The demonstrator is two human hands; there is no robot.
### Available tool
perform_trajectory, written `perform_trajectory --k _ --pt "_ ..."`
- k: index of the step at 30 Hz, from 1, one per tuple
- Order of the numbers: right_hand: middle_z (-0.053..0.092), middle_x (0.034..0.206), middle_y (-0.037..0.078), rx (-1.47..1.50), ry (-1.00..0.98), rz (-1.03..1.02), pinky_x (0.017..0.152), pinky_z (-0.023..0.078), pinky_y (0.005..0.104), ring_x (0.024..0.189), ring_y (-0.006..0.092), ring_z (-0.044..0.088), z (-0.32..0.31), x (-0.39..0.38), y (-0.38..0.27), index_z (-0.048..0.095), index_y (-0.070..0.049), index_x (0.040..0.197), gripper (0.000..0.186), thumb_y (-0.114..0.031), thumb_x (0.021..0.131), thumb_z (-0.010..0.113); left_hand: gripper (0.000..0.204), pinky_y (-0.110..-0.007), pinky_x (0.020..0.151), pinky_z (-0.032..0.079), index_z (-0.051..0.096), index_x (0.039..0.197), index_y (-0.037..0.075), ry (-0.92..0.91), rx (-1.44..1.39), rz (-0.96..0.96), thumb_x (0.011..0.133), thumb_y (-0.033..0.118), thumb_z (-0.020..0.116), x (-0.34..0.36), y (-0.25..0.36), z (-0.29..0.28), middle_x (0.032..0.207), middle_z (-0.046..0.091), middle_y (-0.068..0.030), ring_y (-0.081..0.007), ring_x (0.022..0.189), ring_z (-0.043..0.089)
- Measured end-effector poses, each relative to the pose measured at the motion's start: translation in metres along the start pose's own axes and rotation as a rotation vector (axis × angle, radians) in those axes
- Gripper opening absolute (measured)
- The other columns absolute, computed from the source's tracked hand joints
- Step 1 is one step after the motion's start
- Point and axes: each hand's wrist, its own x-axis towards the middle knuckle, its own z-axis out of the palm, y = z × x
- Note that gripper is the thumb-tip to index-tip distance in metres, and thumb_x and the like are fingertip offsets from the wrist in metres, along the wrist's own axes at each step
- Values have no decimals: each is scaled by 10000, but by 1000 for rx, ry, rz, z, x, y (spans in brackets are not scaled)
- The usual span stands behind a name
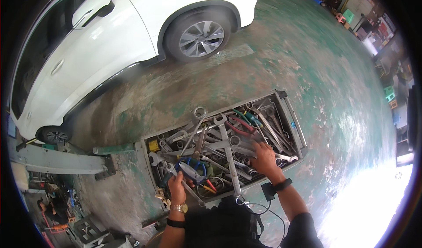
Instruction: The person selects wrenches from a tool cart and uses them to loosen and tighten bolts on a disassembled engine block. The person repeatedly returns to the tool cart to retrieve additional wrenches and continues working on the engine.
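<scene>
A metal drawer tray (300, 136) is heaped with wrenches, pliers and other hand tools. At its lower left my left hand (177, 189) is closed on a combination wrench (189, 191), beside blue-handled cutters (194, 173). My right hand (265, 161) reaches into the right half, fingers curled among the metal tools near red-handled pliers (239, 127); what they grip is blurred and hidden. A large double-ended wrench (231, 169) lies across the middle on top of the pile, and a ring-ended wrench (199, 113) sticks up over the far rim.
A white car (92, 41) stands beyond the tray on a worn green floor (316, 72). A grey lift arm (66, 158) lies to the left, with clutter (61, 217) below it. Stools (347, 16) and other items line the right wall. A cable (279, 219) hangs by my right forearm.
</scene>
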Motion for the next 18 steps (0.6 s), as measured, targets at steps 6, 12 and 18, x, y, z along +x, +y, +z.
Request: perform_trajectory --k 6,12,18 --pt "614 1001 150 79 235 -3 797 479 432 939 359 583 -13 37 -3 630 -36 1026 386 -93 658 731 299 -316 470 518 601 831 -18 -5 14 -1 943 258 568 0 1 0 644 622 -99 -196 515 603" --pt "599 946 147 -128 372 -91 755 482 447 888 349 578 17 88 -1 611 -42 962 369 -86 624 751 302 -308 471 518 601 839 -26 -9 20 0 946 254 564 1 -1 -3 649 624 -98 -190 520 602" --pt "600 876 136 -176 343 -41 728 486 453 832 338 586 28 106 25 601 -71 943 288 -130 678 697 289 -308 473 532 588 839 -23 -7 4 -15 949 242 558 3 -5 -5 643 620 -97 -187 531 610"
